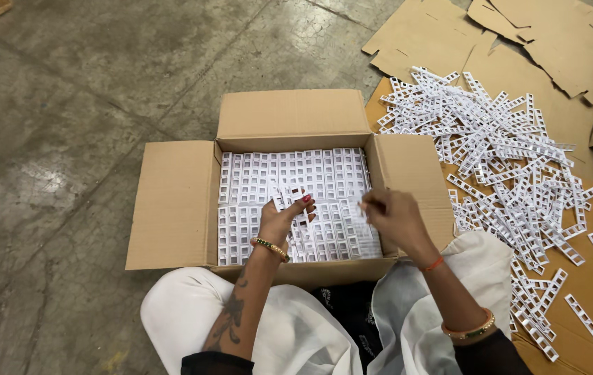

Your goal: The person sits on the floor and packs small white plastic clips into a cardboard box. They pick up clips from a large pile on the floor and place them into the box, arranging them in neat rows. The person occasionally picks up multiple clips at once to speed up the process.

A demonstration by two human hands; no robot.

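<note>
Your knees in white cloth [296, 333] sit closest to the lens, drawn up against the near wall of the open cardboard box [175, 205], so both forearms can drop straight in without stretching.

Your left hand [281, 221] is inside the box at about 7 o'clock from its centre, fingers closed in a pinch on a few white plastic strips [289, 194], each a narrow ladder of square windows. They stand tilted above the packed layer, held by their lower ends, probably so they can be squared up against the rows beneath. A beaded bangle rings that wrist.

Your right hand [390, 217] hovers over the box's 4 o'clock corner, just inside the right flap. Its fingers are curled together, and something white blurs at the fingertips; you cannot tell for certain whether it grips a strip or only steadies one.

Below both hands, the packed strips [296, 170] lie flat and edge to edge in neat rows, filling the box floor from wall to wall, a tight arrangement that lets the layer stay level.

At 2 to 4 o'clock from the box, a loose heap of strips [505, 160] sprawls on flattened cardboard sheets [553, 48], within easy reach of your right arm and off the bare concrete floor [67, 104], which spreads away at 9 to 12 o'clock.
</note>
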